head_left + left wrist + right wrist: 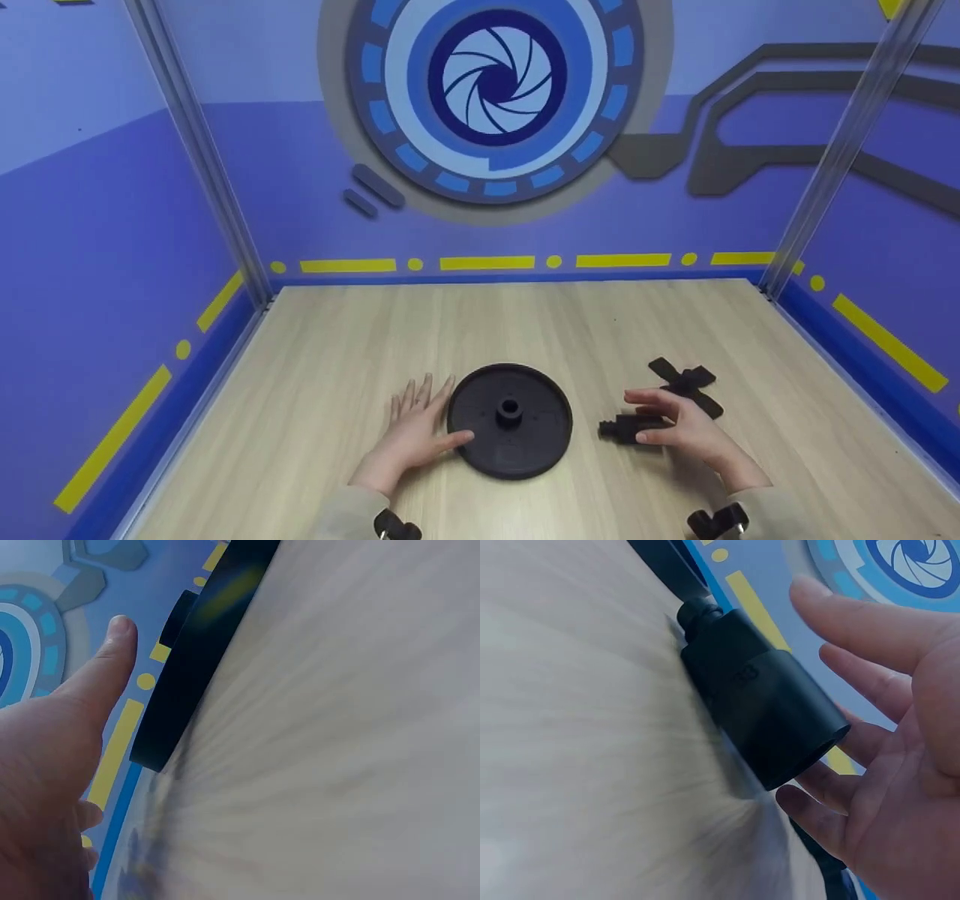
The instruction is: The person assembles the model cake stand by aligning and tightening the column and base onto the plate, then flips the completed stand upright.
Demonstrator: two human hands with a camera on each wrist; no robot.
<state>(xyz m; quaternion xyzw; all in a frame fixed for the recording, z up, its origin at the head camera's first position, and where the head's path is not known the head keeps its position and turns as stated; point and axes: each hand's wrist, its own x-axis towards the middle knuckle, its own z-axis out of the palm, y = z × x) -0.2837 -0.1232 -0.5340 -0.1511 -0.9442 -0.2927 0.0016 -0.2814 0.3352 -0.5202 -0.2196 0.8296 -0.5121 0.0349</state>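
Observation:
A round black disc (517, 454) with a raised rim and a hollow hub lies hub-up on the wooden table. My left hand (412, 435) is at its left side, fingers spread, the thumb overlapping the rim in the head view; the left wrist view shows the thumb (112, 667) straight out beside the disc (191, 667). To the right lies a black stepped cylinder (761, 705), narrow neck to the left. Around it hovers my right hand (690, 431), thumb and fingers loosely spread. Part of the cylinder hides under that hand in the head view.
Just beyond the right hand is a black bladed piece (684, 381), like a small propeller, partly covered by the fingers. Blue printed walls (495, 240) enclose the table (450, 322) at the back and both sides, with metal posts at the corners.

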